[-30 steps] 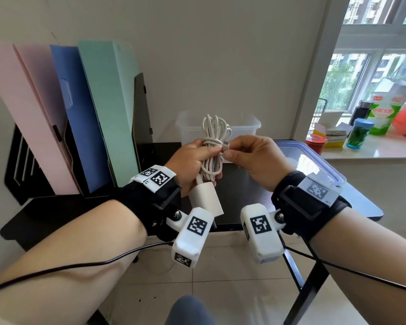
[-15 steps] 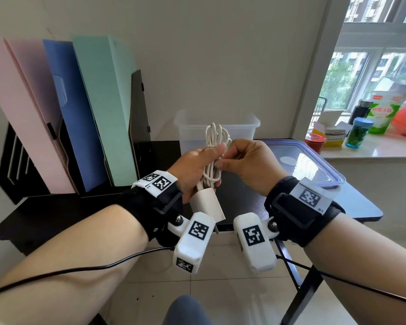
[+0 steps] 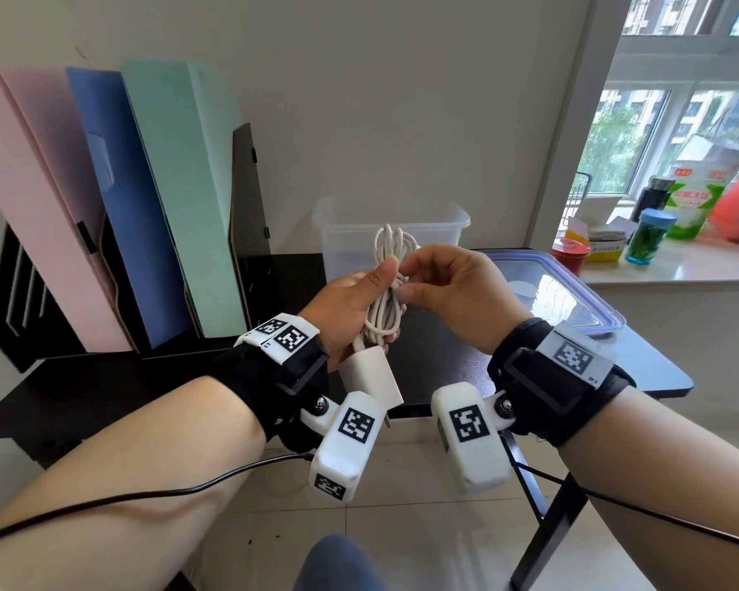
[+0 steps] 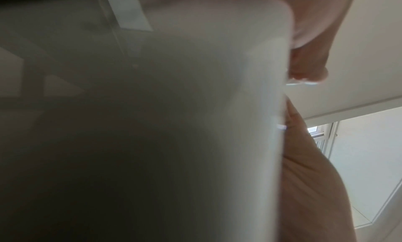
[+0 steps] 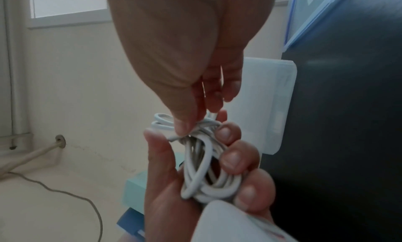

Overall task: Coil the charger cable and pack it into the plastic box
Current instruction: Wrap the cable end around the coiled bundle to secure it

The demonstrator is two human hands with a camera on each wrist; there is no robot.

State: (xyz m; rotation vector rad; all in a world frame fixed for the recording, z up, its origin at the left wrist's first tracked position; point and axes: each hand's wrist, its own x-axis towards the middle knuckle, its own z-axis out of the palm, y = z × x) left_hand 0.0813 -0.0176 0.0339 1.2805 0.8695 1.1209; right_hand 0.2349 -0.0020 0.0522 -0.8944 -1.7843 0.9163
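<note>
From the head camera, the left hand [image 3: 350, 309] is wrapped round a bundle of white charger cable [image 3: 387, 300], with the white power adapter [image 3: 370, 379] hanging from its lower end. The right hand [image 3: 453, 296] pinches the cable's loose end at the bundle's waist. The bundle is held in the air just in front of the clear plastic box [image 3: 391, 219], which stands open at the far edge of the dark table [image 3: 640, 368]; its blue-rimmed lid [image 3: 572, 292] lies flat to the right. The cable looks smooth, rubbery and springy, so if the pinch slips before the end is tucked, the loops would probably spring open. The blocky adapter's weight could also drag the bundle down through a slack grip.

The left wrist camera is nearly filled by the adapter's blurred, glossy face [image 4: 174, 108]; skin shows along the right, but the grip cannot be judged here.

The right wrist camera shows it best: the right thumb and fingertips [image 5: 181, 125] nip the wrapped turns, while the left fingers [image 5: 237, 156] curl round rounded, uneven loops that cross one another. Such loose crossings could snag on the box rim.
</note>
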